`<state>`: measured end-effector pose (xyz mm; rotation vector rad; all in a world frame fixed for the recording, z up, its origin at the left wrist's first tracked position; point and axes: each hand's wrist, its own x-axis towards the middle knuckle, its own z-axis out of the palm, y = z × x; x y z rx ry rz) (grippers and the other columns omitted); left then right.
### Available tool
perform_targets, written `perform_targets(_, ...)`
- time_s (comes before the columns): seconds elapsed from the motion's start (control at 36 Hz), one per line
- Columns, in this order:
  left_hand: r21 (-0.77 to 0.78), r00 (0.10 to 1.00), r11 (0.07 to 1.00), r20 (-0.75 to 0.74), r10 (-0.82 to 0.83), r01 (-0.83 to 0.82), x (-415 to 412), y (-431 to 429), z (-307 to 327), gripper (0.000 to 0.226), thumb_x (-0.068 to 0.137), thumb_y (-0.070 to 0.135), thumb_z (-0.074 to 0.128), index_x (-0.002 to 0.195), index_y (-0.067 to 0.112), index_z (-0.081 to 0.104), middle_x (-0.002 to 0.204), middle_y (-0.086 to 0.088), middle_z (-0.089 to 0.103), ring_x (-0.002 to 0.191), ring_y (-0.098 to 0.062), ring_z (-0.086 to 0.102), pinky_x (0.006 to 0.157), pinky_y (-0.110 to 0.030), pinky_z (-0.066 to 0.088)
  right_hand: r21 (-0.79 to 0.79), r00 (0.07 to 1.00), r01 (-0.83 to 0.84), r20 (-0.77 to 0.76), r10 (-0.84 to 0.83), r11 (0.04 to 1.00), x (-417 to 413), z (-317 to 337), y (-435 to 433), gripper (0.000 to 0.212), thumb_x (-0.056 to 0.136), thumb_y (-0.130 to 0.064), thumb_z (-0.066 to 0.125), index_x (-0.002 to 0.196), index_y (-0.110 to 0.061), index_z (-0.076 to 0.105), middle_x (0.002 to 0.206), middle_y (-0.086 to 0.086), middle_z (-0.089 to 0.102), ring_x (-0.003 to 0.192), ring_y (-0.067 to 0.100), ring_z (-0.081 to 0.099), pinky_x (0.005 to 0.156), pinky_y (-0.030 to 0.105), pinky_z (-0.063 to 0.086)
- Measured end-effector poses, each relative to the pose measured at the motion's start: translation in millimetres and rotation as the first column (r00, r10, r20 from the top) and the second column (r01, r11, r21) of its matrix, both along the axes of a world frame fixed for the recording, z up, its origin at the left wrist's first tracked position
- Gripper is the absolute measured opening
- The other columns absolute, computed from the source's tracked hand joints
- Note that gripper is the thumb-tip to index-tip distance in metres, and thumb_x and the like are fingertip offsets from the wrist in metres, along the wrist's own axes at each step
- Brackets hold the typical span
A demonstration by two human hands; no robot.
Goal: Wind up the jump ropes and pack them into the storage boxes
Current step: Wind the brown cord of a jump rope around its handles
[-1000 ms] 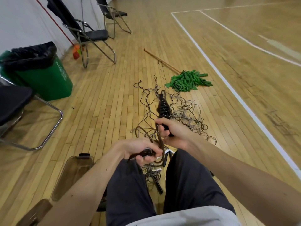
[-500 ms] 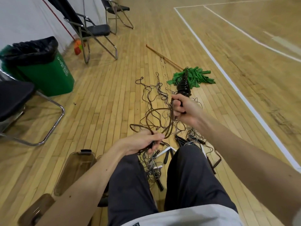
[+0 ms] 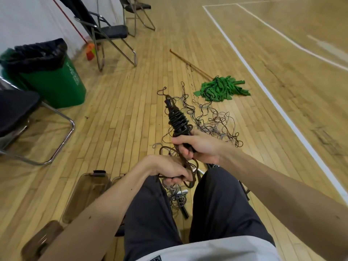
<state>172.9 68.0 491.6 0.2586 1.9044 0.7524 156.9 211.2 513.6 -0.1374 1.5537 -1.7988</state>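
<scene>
- Head view: I see the right hand (image 3: 199, 146) clenched round the lower end of the wound jump rope (image 3: 178, 119), whose coiled end points to 11 o'clock above the floor.
- The left hand (image 3: 169, 170), at 7 o'clock of the right, grasps the loose cord (image 3: 192, 176) looping between both hands.
- Tangled ropes (image 3: 212, 119) lie on the floor at 1 o'clock of the bundle.
- A clear storage box (image 3: 88, 193) sits at 8 o'clock of the left hand.
- A green mop (image 3: 222, 88) lies beyond the tangle.
</scene>
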Motion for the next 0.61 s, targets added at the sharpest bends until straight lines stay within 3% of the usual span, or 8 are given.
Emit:
perform_targets(0.11, -0.023, 0.995, 0.999, 0.092, 0.039, -0.037, -4.3, -7.3, 4.4, 0.035, 0.101, 0.018, 0.049, 0.066, 0.015, 0.046, 0.052, 0.002, 0.036, 0.046, -0.012, 0.025, 0.046, -0.019, 0.026, 0.023, 0.996, -0.011, -0.085, 0.013, 1.0, 0.5, 0.4, -4.1, 0.028, 0.1, -0.009, 0.06, 0.073, -0.014, 0.051, 0.053, 0.001, 0.049, 0.047, 0.012, 0.038, 0.043, 0.019, 0.032)
perform_targets(0.22, -0.065, 0.991, 0.997, 0.127, 0.047, -0.039, -10.4, -8.4, 10.2, 0.035, 0.101, 0.022, 0.052, 0.067, 0.017, 0.048, 0.051, 0.004, 0.037, 0.041, -0.009, 0.025, 0.045, -0.02, 0.022, 0.017, 0.983, 0.055, -0.176, -0.052, 0.998, -0.1, -0.4, -11.9, 0.026, 0.099, -0.007, 0.06, 0.076, -0.013, 0.049, 0.053, 0.002, 0.048, 0.045, 0.014, 0.037, 0.043, 0.021, 0.032)
perform_targets(0.36, -0.119, 0.991, 0.992, 0.124, 0.049, -0.034, -16.5, -7.6, 10.3, 0.04, 0.099, 0.034, 0.057, 0.062, 0.019, 0.052, 0.052, 0.002, 0.042, 0.042, -0.011, 0.027, 0.048, -0.023, 0.022, -0.074, 0.978, 0.199, -0.049, -0.203, 0.977, -11.2, 2.7, -7.4, 0.022, 0.099, -0.009, 0.059, 0.08, -0.015, 0.05, 0.056, 0.0, 0.046, 0.043, 0.01, 0.032, 0.043, 0.018, 0.029)
perform_targets(0.47, -0.087, 0.993, 0.996, 0.113, 0.039, -0.029, -22.9, -10.0, 7.9, 0.035, 0.101, 0.028, 0.054, 0.068, 0.016, 0.051, 0.052, 0.003, 0.042, 0.043, -0.011, 0.028, 0.045, -0.023, 0.022, -0.067, 0.994, 0.103, 0.048, -0.1, 0.992, -17.3, 3.5, 3.9, 0.028, 0.1, -0.014, 0.058, 0.074, -0.019, 0.049, 0.053, -0.005, 0.046, 0.039, 0.008, 0.033, 0.064, 0.031, 0.032)
perform_targets(0.61, -0.025, 0.987, 0.997, 0.144, -0.066, 0.07, -17.6, -7.4, 5.9, 0.031, 0.102, 0.023, 0.053, 0.072, 0.015, 0.053, 0.054, 0.003, 0.041, 0.044, -0.009, 0.028, 0.047, -0.022, 0.024, -0.1, 0.996, -0.054, 0.064, 0.061, 0.993, -5.7, 0.4, 5.8, 0.035, 0.103, -0.011, 0.051, 0.068, -0.018, 0.047, 0.051, -0.006, 0.044, 0.037, 0.005, 0.032, 0.051, 0.021, 0.017)
